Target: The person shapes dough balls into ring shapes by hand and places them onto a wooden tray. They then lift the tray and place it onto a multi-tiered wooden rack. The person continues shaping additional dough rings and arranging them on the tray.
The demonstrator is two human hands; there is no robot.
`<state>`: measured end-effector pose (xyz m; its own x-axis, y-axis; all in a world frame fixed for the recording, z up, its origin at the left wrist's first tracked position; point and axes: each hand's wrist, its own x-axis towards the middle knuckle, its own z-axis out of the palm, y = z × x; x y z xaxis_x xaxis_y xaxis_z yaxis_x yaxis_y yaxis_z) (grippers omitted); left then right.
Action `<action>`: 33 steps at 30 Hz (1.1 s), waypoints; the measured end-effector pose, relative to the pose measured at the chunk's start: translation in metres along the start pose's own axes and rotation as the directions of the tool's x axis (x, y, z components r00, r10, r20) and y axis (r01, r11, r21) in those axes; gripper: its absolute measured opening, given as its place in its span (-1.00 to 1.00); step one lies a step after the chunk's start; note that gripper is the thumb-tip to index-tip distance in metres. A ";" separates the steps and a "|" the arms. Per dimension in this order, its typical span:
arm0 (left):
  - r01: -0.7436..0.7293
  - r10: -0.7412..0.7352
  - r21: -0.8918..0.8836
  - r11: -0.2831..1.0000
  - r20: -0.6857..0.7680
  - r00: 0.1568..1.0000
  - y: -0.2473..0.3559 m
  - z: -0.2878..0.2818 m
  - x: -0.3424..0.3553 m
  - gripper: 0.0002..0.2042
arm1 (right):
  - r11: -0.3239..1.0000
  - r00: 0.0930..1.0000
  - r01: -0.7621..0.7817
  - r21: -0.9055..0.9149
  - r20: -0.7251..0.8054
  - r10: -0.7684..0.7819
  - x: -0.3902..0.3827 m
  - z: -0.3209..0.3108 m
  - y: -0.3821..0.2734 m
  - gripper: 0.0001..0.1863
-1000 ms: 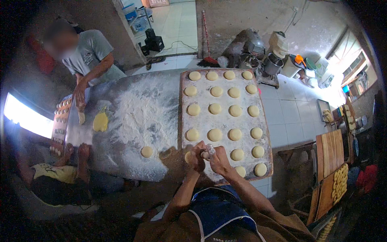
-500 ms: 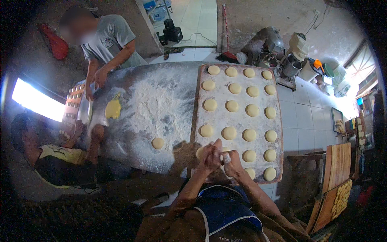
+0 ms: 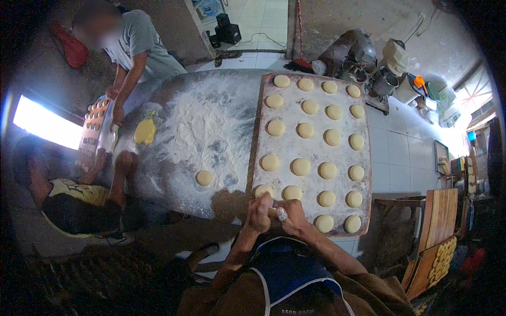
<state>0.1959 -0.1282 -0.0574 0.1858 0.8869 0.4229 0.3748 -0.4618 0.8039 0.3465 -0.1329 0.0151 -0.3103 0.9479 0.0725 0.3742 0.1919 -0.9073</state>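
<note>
Flattened round dough pieces point(image 3: 300, 167) lie in rows on a floured wooden board point(image 3: 314, 147). At the board's near edge, my left hand point(image 3: 258, 211) is closed, its fingertips beside a dough round point(image 3: 263, 191) in the nearest left corner. My right hand point(image 3: 293, 217) is closed too, just below another dough round point(image 3: 292, 193). Between the hands shows a short tan, stick-like thing point(image 3: 272, 211) with a whitish end; its kind is unclear, and the fingers hide most of it. One more dough round point(image 3: 204, 178) sits on the floury metal table point(image 3: 158, 181) left of the board.
Loose flour point(image 3: 195, 126) and a yellow mass point(image 3: 145, 131) are on the table. Two people work at its left end, near a tray of small rounds point(image 3: 95, 125). Metal pots point(image 3: 384, 83) stand at the far right. Boards point(image 3: 440, 221) lean at the near right.
My hands have drawn apart slightly and toward me, uncovering two dough rounds by the near edge. The tan thing between them now shows. The far person's arms have shifted left.
</note>
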 end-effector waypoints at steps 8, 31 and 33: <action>0.243 -0.242 -0.104 0.964 0.025 0.970 0.012 -0.022 -0.019 -0.69 | 0.949 0.998 -0.051 0.313 0.040 0.040 -0.019 0.018 -0.009 -0.67; 0.602 -0.266 0.592 0.536 -0.558 0.786 0.081 0.054 -0.052 -0.53 | 0.878 0.882 -0.458 0.140 0.195 0.429 -0.212 -0.395 0.146 -0.50; 0.613 -0.167 0.524 0.591 -0.665 0.728 0.082 0.082 -0.034 -0.50 | 0.866 0.863 -0.497 0.063 0.137 0.486 -0.199 -0.442 0.162 -0.62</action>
<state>0.2948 -0.1955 -0.0404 -0.5310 0.7167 0.4520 0.8112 0.2758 0.5156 0.8555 -0.1781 0.0363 -0.2060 0.8767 -0.4348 0.4231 -0.3208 -0.8474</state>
